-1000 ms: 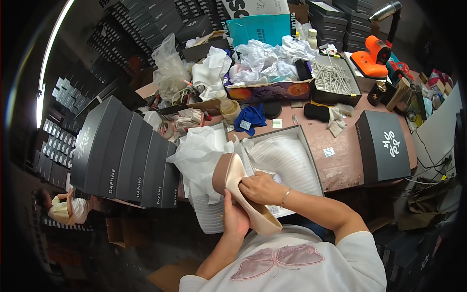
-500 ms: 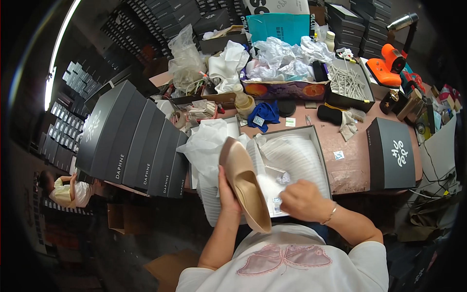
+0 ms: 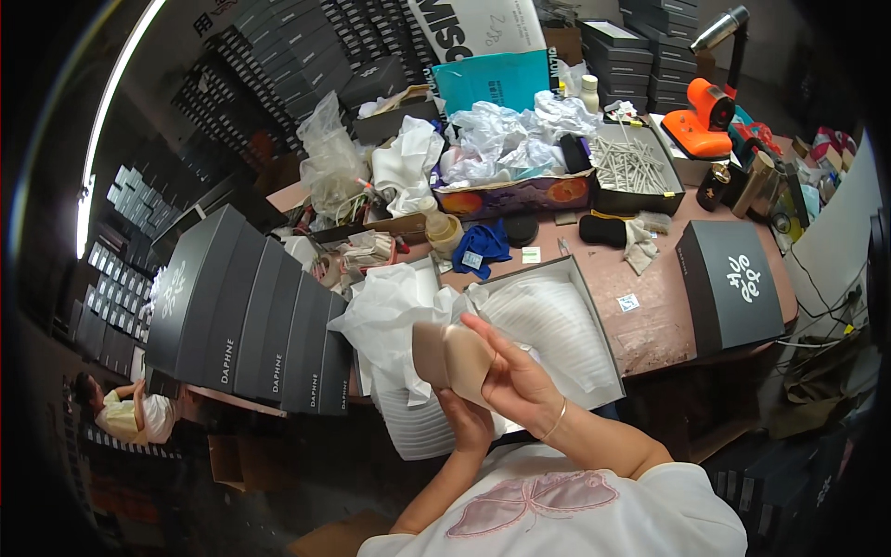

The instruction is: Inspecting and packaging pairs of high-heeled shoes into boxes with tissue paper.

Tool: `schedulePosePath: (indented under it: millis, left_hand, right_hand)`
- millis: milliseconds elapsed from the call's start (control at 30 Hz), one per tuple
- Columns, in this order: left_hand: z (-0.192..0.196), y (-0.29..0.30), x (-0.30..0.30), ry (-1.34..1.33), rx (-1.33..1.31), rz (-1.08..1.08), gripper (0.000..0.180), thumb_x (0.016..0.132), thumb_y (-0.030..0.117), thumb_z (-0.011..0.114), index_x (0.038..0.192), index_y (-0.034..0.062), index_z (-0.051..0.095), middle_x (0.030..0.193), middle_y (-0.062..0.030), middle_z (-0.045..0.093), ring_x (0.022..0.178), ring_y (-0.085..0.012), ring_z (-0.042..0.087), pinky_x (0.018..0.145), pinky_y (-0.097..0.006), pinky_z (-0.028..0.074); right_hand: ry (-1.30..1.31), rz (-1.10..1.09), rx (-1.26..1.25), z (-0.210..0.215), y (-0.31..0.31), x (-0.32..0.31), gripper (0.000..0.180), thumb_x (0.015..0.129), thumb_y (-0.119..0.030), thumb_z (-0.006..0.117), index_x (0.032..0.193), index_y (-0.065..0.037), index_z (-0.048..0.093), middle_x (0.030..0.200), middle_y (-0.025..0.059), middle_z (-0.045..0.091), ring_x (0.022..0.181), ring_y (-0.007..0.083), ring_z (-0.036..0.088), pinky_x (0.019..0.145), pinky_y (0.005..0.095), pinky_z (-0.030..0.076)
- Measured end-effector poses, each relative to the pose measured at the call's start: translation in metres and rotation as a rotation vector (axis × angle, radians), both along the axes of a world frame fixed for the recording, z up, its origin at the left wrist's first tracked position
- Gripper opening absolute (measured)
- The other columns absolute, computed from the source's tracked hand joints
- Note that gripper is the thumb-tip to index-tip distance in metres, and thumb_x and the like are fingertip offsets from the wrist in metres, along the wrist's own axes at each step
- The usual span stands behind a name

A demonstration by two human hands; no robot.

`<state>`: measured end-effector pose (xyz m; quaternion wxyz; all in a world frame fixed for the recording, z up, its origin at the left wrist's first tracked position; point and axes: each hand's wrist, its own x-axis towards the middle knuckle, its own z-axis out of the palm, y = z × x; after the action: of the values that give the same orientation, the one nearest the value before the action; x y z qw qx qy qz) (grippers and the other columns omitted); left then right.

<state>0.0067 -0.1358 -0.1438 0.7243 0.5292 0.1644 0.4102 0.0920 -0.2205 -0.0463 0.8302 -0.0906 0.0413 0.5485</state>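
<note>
A beige, glossy shoe [image 3: 444,357] is held in front of me, its toe end turned up and toward the left. My left hand [image 3: 469,422] grips it from below, and my right hand [image 3: 520,381] is wrapped around its right side. Just beyond is an open grey shoebox [image 3: 608,348] lined with white ribbed foam [image 3: 548,311]. White tissue paper [image 3: 390,311] lies to the shoe's left, with another ribbed foam sheet [image 3: 408,434] hanging over the table edge. The shoe's opening is mostly hidden by my hands.
Dark grey shoeboxes [image 3: 251,325] stand in a row at left; another closed box [image 3: 733,288] sits at right. Behind are a blue cloth [image 3: 483,246], a carton of crumpled paper [image 3: 515,197], a tray of white sticks [image 3: 636,167] and an orange device [image 3: 698,125]. A person [image 3: 139,413] is far left.
The shoe has tipped so its insole no longer faces me. My right hand has moved left from over the box and taken hold of the shoe; my left hand has shifted lower.
</note>
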Motion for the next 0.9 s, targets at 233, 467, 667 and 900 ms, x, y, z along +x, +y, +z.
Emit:
schedulePosePath:
  millis: [233, 467, 667, 900]
  left_hand:
    - [0.093, 0.039, -0.021, -0.198, 0.752, -0.327, 0.085, 0.063, 0.058, 0.081, 0.118, 0.0001, 0.052, 0.113, -0.0232, 0.058, 0.111, -0.0381, 0.056, 0.098, -0.051, 0.042]
    - [0.062, 0.016, -0.022, -0.324, 0.579, -0.248, 0.071, 0.063, 0.054, 0.083, 0.104, 0.0034, 0.055, 0.103, -0.0167, 0.062, 0.098, -0.0313, 0.060, 0.092, -0.049, 0.045]
    - [0.068, 0.054, -0.014, 0.091, 0.089, -0.383, 0.067, 0.066, 0.049, 0.084, 0.105, 0.0001, 0.059, 0.099, -0.0118, 0.064, 0.092, -0.0216, 0.063, 0.082, -0.035, 0.052]
    - [0.081, 0.082, 0.011, 0.228, -0.298, -0.489, 0.047, 0.089, 0.039, 0.067, 0.112, 0.0000, 0.056, 0.102, -0.0071, 0.063, 0.090, -0.0129, 0.063, 0.078, -0.026, 0.053]
  right_hand:
    - [-0.372, 0.221, 0.100, 0.021, -0.044, -0.012, 0.078, 0.087, -0.012, 0.068, 0.150, -0.007, 0.022, 0.142, 0.0087, 0.041, 0.127, 0.0183, 0.045, 0.104, 0.0335, 0.041]
    - [-0.993, 0.350, 0.063, 0.007, -0.057, -0.006, 0.061, 0.091, -0.012, 0.062, 0.146, -0.006, 0.036, 0.144, 0.0068, 0.038, 0.126, 0.0150, 0.042, 0.102, 0.0270, 0.037]
    - [-0.996, 0.181, -0.128, 0.003, -0.060, -0.013, 0.063, 0.094, -0.011, 0.056, 0.150, -0.010, 0.026, 0.142, 0.0134, 0.041, 0.124, 0.0183, 0.046, 0.103, 0.0297, 0.037]
    - [-1.864, 0.133, -0.414, 0.013, -0.081, 0.061, 0.034, 0.093, -0.010, 0.050, 0.124, 0.001, 0.057, 0.109, 0.0175, 0.065, 0.100, 0.0280, 0.063, 0.091, 0.0345, 0.047]
